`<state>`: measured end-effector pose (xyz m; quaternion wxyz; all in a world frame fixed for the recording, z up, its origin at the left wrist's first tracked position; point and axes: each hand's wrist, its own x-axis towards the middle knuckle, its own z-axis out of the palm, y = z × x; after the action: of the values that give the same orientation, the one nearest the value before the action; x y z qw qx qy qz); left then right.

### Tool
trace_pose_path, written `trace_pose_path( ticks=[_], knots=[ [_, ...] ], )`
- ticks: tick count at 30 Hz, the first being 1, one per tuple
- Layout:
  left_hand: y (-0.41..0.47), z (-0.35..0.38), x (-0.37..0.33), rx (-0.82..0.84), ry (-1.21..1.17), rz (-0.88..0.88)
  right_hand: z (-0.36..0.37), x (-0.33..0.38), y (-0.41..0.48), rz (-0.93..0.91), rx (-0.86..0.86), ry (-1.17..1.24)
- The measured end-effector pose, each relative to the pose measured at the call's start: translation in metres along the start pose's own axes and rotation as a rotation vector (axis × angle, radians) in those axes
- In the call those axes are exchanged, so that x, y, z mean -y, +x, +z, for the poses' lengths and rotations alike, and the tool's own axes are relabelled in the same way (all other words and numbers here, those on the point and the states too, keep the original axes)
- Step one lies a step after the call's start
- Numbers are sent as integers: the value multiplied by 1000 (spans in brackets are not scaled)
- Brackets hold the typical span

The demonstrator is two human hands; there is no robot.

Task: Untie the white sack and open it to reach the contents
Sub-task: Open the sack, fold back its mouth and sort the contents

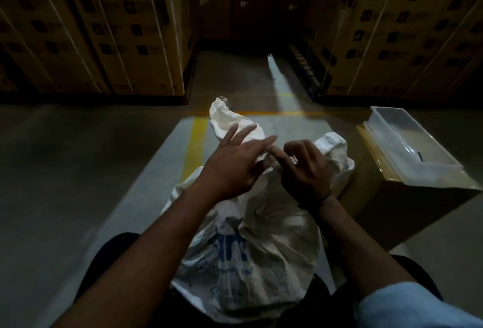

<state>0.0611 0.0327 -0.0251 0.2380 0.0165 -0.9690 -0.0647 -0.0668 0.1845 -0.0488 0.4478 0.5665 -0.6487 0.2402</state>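
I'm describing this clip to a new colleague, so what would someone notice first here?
First, the bulging white woven sack with blue print in the middle foreground, its neck bunched under two bare hands: the left hand splayed on the cloth, the right hand in a pinching grip at the tie. Next, the clear plastic tray on a brown cardboard box at right, and stacked cartons behind.

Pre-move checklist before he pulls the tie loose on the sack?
1. White sack steady, upright between the legs: ok.
2. Neck still cinched at the tie: ok, not yet open.
3. Right hand pinching the tie: ok.
4. Left hand on the neck, fingers spread, firm hold: cannot tell.
5. Knot type and loose end: cannot tell, hidden by the hands.
6. Clear plastic tub out of the way to the right: ok.
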Motion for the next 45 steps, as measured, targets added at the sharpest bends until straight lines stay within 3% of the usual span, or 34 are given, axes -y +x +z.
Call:
trace_pose_path(
  ticks=[2,5,8,10,12,16,20,23,26,28,34,38,41,45],
  knots=[
    [7,-3,3,122,-58,-1,-6,-2,-2,64,88,32],
    [13,-10,4,208,-85,-73,-9,-12,-9,57,361,109],
    [16,-14,1,212,0,4,-17,-16,-7,177,688,378],
    [17,-16,0,177,75,122,-28,-12,-3,306,777,646],
    [18,-19,0,121,70,196,-39,-12,2,450,759,818],
    [15,-27,-8,-48,51,256,-50,-18,12,455,576,535],
    [12,-27,-21,-93,-141,-34,-53,-14,28,276,508,356],
    [13,-26,-26,161,-396,-260,-52,-10,35,73,391,151],
    [20,-42,-26,485,-585,-305,-50,-4,29,-37,283,16],
    [26,-51,-22,538,-569,-311,-47,0,18,-21,281,14],
    [31,-50,-14,338,-142,-150,-46,10,10,190,582,330],
    [19,-46,-5,-25,9,130,-56,2,16,461,672,952],
    [7,-41,0,-170,-29,206,-57,-1,16,694,595,888],
    [-1,-38,-4,-138,-319,-73,-54,-2,17,554,710,624]
  ],
)
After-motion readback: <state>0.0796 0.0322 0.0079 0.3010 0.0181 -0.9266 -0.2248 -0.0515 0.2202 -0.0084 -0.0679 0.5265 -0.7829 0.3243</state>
